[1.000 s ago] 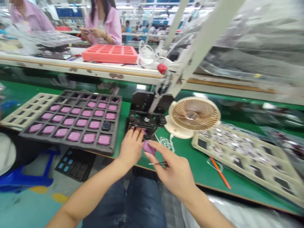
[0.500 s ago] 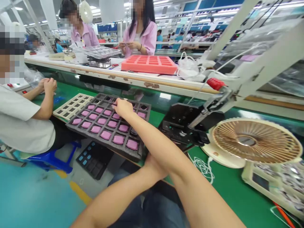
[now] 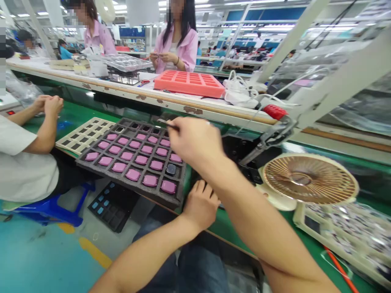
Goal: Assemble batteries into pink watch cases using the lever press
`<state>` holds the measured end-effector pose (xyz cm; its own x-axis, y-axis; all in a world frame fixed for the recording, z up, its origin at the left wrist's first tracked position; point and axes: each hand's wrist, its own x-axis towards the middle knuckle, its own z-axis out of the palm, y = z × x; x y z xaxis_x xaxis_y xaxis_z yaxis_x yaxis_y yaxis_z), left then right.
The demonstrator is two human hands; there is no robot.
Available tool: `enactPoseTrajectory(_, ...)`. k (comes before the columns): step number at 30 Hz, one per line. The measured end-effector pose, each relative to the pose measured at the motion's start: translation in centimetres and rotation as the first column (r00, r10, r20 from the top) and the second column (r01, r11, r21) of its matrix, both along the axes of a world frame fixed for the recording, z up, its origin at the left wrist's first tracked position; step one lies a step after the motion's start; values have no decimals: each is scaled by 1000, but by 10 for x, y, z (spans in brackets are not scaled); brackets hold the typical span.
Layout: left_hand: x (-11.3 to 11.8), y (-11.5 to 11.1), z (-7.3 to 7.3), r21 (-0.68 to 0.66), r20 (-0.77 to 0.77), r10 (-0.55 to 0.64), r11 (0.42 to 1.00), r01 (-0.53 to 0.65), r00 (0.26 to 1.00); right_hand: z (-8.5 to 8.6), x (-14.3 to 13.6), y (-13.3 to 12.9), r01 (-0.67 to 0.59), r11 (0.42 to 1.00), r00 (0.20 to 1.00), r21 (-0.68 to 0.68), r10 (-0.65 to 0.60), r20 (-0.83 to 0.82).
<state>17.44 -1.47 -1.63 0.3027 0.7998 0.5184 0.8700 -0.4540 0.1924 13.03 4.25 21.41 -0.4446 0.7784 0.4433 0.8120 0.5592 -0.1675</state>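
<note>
Far left: a co-worker (image 3: 18, 154) is seated, both hands drawn together. Next along the green surface (image 3: 229, 228), a cream tray (image 3: 67, 148) with dark inserts is set beside a grey foam tray (image 3: 119, 180). Purple cases (image 3: 150, 180) are seated singly in the foam compartments, presumably so that rubbing is avoided and count is easily kept. One compartment near the right end is occupied by a dark piece (image 3: 171, 169); further dark pieces are seen in the far row.

Above the tray's far right corner, a slender dark tool (image 3: 174, 127) is held by the right hand (image 3: 197, 138), grip clamped on it, tip directed leftward; such a hold would suit small parts. The right forearm is crossed over the left hand (image 3: 201, 205), which is placed palm down beside the tray's right end. Whether anything lies under its curled fingers cannot be told.

Just beyond, a black fixture (image 3: 233, 148) is partly hidden; its lever is tipped with a red handle (image 3: 275, 111), probably sleeved for comfort. Further right: a fan (image 3: 310, 179), a second cream tray (image 3: 305, 230) loaded with wrapped parts, an orange tool (image 3: 340, 268).

Markings: no brand or label can be read; the mark on the fan hub is too small.
</note>
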Motion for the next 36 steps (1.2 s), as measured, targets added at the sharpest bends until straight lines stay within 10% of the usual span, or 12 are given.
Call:
enactPoseTrajectory(3,-1,-2,-2,2,54,45,999,-45,998,51,79,-28,309,918,945,248,-267,-188)
enactPoseTrajectory(7,-2,-6,2,1,90,31,1000,-31,995,88,142,-4,597,781,795,181,-547,-263)
enactPoseTrajectory(13,-9,-48,-9,-3,89,43,999,-43,995,81,163,64,350,927,926,-133,-364,-99)
enactPoseTrajectory(17,-14,-72,-22,10,31,45,999,-45,999,52,172,38,172,978,930,120,-121,-346)
enactPoseTrajectory(24,-10,-72,-26,48,58,47,998,-50,997,-59,186,-48,-16,815,859,580,308,-409)
enactPoseTrajectory(28,-14,-68,-25,43,91,7,999,-11,996,-94,191,-63,-32,863,879,504,265,-397)
enactPoseTrajectory(31,-22,-78,-21,12,213,-61,998,60,975,-106,200,-76,156,901,745,404,162,-648)
enactPoseTrajectory(36,-34,-156,-11,-295,537,-134,895,335,833,-154,222,-104,46,973,440,-227,-223,-870)
